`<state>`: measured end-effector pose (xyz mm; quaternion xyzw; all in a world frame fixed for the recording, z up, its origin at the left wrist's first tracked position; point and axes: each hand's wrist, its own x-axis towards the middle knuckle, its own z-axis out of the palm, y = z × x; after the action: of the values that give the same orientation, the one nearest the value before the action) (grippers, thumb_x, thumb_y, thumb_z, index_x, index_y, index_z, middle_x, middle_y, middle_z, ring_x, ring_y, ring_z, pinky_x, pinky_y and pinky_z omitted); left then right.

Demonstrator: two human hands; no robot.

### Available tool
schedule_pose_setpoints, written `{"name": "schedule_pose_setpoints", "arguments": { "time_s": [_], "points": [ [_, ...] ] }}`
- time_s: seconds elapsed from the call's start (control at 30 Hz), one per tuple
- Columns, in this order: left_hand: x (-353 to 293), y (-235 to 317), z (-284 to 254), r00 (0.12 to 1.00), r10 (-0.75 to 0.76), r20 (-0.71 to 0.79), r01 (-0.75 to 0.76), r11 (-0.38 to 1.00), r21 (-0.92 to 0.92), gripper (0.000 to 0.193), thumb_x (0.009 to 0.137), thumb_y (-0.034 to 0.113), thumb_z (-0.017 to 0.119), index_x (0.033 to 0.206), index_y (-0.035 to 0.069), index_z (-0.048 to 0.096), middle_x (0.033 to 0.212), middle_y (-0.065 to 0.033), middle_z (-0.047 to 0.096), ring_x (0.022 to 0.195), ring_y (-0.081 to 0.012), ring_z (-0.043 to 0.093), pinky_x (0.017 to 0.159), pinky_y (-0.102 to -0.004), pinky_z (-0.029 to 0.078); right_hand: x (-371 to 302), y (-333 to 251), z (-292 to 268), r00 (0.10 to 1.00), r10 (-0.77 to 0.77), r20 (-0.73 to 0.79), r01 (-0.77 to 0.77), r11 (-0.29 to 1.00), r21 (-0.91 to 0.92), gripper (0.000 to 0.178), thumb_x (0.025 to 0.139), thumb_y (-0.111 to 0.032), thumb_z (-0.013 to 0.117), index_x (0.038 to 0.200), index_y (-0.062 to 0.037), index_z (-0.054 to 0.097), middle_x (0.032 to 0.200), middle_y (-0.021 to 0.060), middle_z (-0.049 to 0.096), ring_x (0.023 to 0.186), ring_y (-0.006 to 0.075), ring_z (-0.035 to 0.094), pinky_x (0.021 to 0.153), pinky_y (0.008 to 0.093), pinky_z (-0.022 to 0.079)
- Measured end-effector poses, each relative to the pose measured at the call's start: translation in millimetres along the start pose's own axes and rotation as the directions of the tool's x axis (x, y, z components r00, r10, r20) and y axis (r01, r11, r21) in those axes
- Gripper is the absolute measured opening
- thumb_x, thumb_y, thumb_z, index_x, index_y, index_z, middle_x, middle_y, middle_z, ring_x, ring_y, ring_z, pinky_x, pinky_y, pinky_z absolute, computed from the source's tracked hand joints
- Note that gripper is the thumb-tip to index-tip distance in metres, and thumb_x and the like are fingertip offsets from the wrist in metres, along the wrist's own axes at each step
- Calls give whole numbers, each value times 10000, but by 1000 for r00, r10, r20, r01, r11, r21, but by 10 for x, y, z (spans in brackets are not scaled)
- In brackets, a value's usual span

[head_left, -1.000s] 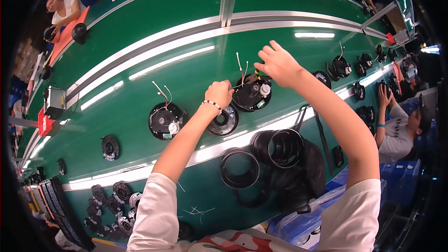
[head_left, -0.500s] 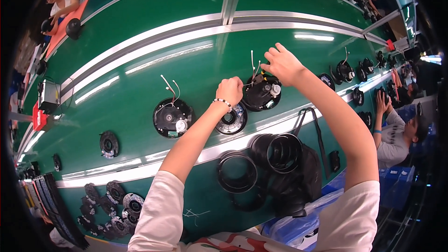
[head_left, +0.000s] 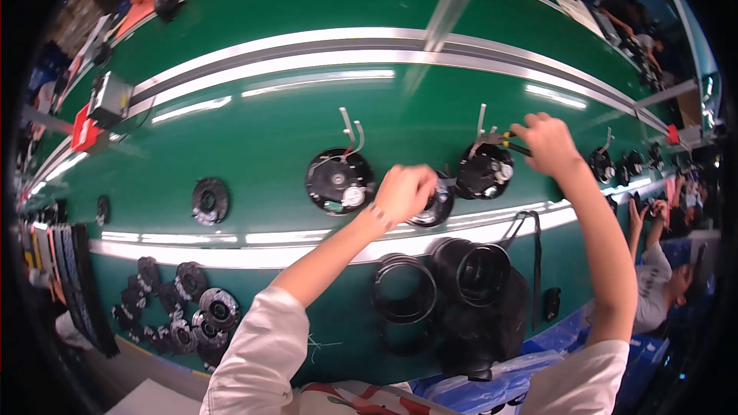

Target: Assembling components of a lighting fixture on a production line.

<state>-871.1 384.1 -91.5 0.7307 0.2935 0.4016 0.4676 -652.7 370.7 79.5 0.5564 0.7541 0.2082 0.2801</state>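
Observation:
My left hand (head_left: 406,192) is closed over a small black round part (head_left: 432,207) near the belt's silver rail. My right hand (head_left: 547,143) grips a slim tool with a yellow and black handle (head_left: 501,139), its tip at the wires of a black round motor part (head_left: 484,170) on the green conveyor belt (head_left: 269,138). Left of my hands, a second black motor part (head_left: 339,180) with upright white wires lies on the belt.
A smaller black disc (head_left: 210,200) lies farther left on the belt. Black rings (head_left: 404,287) and a black cup-shaped part (head_left: 480,272) rest near me. Several dark discs (head_left: 181,303) are piled lower left. More motor parts (head_left: 626,163) and another worker (head_left: 661,277) are at the right.
The view has swung, so the belt and its parts now sit farther right in the picture. Both hands stay on the same parts, the right one still at the wires.

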Motion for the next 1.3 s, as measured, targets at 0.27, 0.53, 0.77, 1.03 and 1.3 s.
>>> {"name": "schedule_pose_setpoints", "arguments": {
  "time_s": [0.27, 0.53, 0.77, 1.03, 1.3],
  "points": [
    [-1384, -45, -1538, 646, -383, 660, 63, 889, 454, 156, 735, 174, 607, 826, 48, 622, 573, -69, 587, 562, -228, 588, 656, -274, 472, 335, -576, -494, 906, -193, -377, 308, 912, 272, 533, 495, -154, 734, 1004, -100, 584, 781, 48, 486, 779, 214, 501, 693, 325, 408],
    [-366, -469, -1236, 983, -18, -183, 146, 681, 718, 153, 681, 165, 651, 716, 47, 561, 777, -91, 559, 764, -264, 550, 630, -373, 467, 900, -1500, -500, 963, -185, -198, 228, 948, 222, 356, 582, -143, 667, 927, -104, 584, 841, 56, 515, 845, 202, 501, 711, 313, 389],
    [-284, -554, -1068, 975, 86, -206, 64, 776, 627, 83, 706, 98, 608, 733, 30, 569, 891, -85, 525, 814, -264, 532, 670, -364, 471, 926, -1670, -469, 973, -206, -100, 218, 967, 132, 315, 609, -131, 649, 915, -97, 586, 854, 57, 524, 863, 204, 499, 726, 308, 381],
    [-235, -533, -1034, 977, 75, -198, 62, 792, 607, 75, 712, 81, 594, 742, 17, 569, 1005, -102, 512, 863, -276, 530, 700, -371, 462, 838, -1739, -598, 992, -123, -9, 123, 992, 28, 312, 628, -152, 635, 920, -69, 564, 872, 63, 523, 877, 201, 491, 745, 314, 364],
    [-203, -433, -889, 987, 104, -125, 2, 761, 649, 130, 707, 112, 600, 805, 27, 596, 1079, -117, 482, 920, -260, 518, 737, -383, 418, 811, -1746, -482, 994, -107, -35, 110, 988, 106, 209, 626, -124, 622, 821, -53, 592, 825, 91, 576, 814, 227, 563, 686, 322, 449]
  ]
}}
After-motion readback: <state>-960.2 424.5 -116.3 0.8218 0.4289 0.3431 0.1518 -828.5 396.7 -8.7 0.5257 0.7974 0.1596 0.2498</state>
